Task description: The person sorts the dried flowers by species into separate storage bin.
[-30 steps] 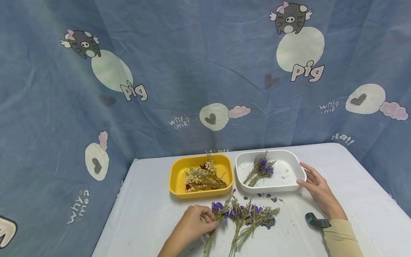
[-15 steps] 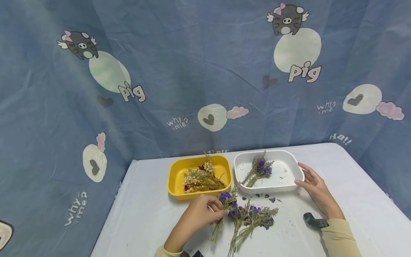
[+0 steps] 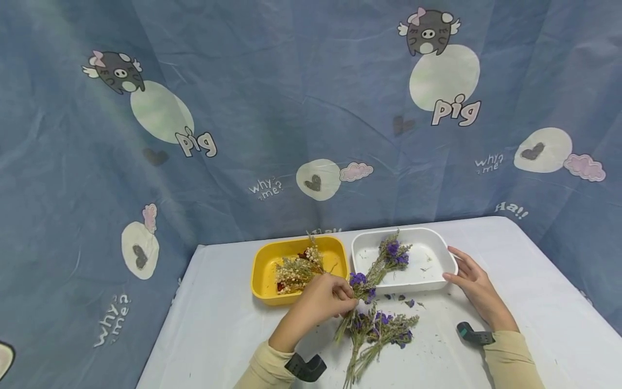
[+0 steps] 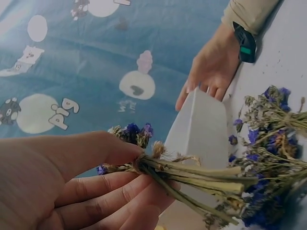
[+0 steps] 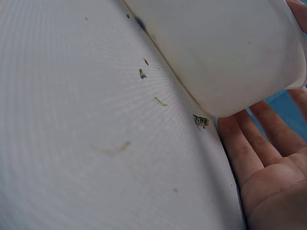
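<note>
The left hand [image 3: 323,297] is pinching one tied bunch of purple dried flowers [image 3: 359,289] between thumb and fingers, its stems pointing back toward the person and its blooms leaning past the fingertips toward the white tray [image 3: 413,287]. The right hand [image 3: 473,283] is holding that tray's end, thumb at the near corner and fingers spreading along the outer wall. Two hands are working above one tabletop [image 3: 218,319], each wearing one dark wrist device [image 3: 306,368].

Two more purple bunches [image 3: 386,329] are lying between the hands, nearer the person and just beside the held stems. Beyond the hands two trays are standing side by side: the white one is carrying further purple flowers [image 3: 392,254], whose bunches I cannot count surely; the yellow tray [image 3: 277,300], just past the left hand, is holding cream-and-red dried flowers [image 3: 291,273], partly hidden by that hand. Several loose petals [image 3: 410,303] are lying to the right hand's left.
</note>
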A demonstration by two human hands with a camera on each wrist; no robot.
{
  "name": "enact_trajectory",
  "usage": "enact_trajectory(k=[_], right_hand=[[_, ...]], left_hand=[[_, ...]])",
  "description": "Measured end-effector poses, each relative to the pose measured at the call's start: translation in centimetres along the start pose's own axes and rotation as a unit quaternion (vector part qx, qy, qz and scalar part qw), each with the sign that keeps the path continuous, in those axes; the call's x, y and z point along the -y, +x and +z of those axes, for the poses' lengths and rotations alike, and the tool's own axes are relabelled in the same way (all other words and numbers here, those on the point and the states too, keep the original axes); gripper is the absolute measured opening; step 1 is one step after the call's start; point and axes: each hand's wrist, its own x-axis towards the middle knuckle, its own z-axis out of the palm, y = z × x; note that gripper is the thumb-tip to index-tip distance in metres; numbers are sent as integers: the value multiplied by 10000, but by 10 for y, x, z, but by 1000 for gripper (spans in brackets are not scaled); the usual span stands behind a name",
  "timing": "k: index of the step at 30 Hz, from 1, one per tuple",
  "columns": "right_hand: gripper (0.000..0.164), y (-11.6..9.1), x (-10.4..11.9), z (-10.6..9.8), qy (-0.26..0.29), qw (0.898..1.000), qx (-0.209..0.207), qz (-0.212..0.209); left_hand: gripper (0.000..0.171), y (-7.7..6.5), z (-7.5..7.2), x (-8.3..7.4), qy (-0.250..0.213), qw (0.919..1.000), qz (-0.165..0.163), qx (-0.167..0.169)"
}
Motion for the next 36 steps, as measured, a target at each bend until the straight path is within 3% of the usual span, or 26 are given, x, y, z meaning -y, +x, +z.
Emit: enact_trajectory(k=[11, 23, 30, 36], right_hand=[[80, 1, -2, 0, 94, 10000, 22, -23], [79, 0, -2, 0, 192, 9997, 45, -139], [78, 0, -2, 0, 155, 9998, 32, -116], [79, 0, 0, 1, 163, 9998, 23, -66]], left_hand=[[9, 33, 3, -12, 891, 9956, 188, -212], [9, 68, 3, -18, 1047, 9944, 116, -34], [9, 91, 8, -25, 1701, 9851, 260, 37], [9, 109, 16, -32, 2106, 9772, 191, 172]])
